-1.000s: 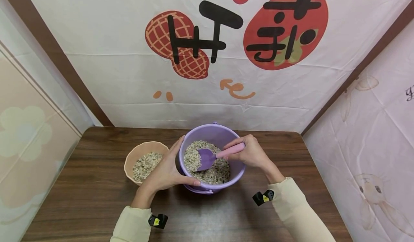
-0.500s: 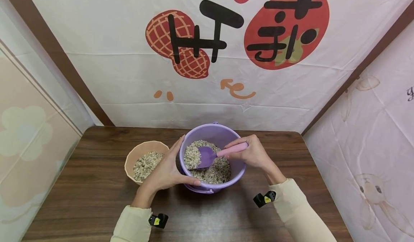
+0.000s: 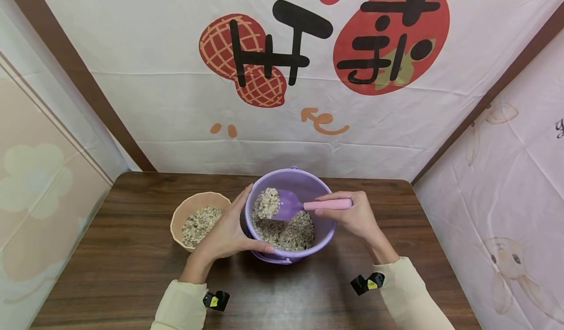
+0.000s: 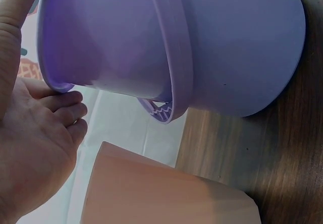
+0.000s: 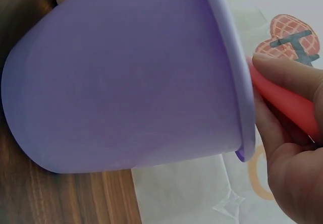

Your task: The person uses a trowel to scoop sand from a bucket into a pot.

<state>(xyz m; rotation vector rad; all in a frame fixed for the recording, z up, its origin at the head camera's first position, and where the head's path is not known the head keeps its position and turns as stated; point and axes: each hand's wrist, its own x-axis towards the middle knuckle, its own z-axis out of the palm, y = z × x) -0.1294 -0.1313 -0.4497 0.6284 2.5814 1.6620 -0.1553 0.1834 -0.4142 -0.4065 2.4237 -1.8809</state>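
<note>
In the head view my right hand (image 3: 352, 215) grips the pink handle of a toy shovel (image 3: 290, 205) with a purple blade. The blade is held over the inside of a purple bucket (image 3: 323, 232), with a heap of pale speckled grains (image 3: 268, 203) at its tip. More of the same grains (image 3: 297, 234) cover the bucket's bottom. My left hand (image 3: 226, 234) holds the bucket's rim from the left, thumb along the front edge and fingers on the far left side. In the right wrist view, thumb and fingers close around the pink handle (image 5: 287, 103) beside the rim.
A peach faceted bowl (image 3: 178, 215) with similar grains stands left of the bucket, partly hidden behind my left hand. The bucket's handle (image 4: 174, 52) hangs down its side. Beyond the brown wooden table (image 3: 132, 242) rises a printed white cloth wall (image 3: 176, 124).
My right hand has moved right and lifted the shovel up out of the grains, carrying a heap on its blade. My left hand stays on the bucket's rim.
</note>
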